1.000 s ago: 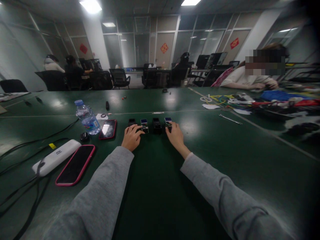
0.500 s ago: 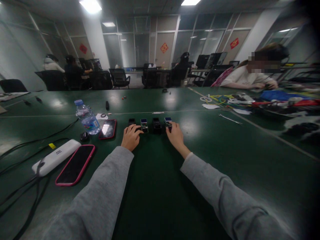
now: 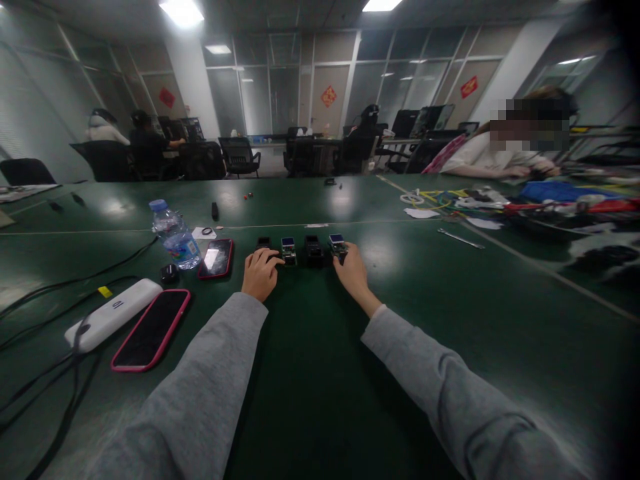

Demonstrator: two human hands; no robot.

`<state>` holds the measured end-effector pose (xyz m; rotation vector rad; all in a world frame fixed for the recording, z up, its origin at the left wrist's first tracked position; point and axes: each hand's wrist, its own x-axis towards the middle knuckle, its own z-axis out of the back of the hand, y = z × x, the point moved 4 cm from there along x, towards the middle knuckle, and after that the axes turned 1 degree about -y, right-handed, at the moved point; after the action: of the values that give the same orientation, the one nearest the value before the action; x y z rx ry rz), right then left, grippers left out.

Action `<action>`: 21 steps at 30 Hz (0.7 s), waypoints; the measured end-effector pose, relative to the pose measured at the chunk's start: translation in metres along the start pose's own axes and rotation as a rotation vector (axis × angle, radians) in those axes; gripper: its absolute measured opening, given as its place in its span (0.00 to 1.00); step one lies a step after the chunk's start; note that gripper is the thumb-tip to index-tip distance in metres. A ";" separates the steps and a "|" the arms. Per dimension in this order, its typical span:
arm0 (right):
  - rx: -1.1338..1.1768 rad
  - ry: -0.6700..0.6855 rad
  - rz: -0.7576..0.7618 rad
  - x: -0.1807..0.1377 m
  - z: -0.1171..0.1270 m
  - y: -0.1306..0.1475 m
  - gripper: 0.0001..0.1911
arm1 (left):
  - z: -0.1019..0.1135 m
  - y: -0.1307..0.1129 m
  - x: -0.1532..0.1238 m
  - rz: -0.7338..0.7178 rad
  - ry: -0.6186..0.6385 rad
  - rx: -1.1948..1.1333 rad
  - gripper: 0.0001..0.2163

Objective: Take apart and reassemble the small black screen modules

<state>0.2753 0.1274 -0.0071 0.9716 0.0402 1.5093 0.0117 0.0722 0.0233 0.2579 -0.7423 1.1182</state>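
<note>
Four small devices stand in a row on the green table. My left hand rests at the left end, fingers apart, partly covering a black case. Its fingertips are beside a small circuit board with a screen; whether they touch it I cannot tell. A second black case stands between my hands. At the right end, my right hand has thumb and fingers closed on the edge of another circuit board with a screen, slightly tilted.
Left of my hands are a water bottle, a phone, a pink-edged phone, a white power bank and black cables. To the right lie a wrench and piled cables. A person sits beyond.
My left hand has shifted slightly left, away from the left circuit board. The right circuit board has turned a little in my right hand.
</note>
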 end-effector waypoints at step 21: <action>0.206 -0.025 -0.085 0.004 0.030 -0.035 0.27 | 0.009 0.012 -0.004 0.083 -0.152 -0.037 0.12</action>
<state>0.3212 0.1234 -0.0050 1.1384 0.2201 1.4345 -0.0037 0.0693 0.0253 0.2860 -0.9147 1.1710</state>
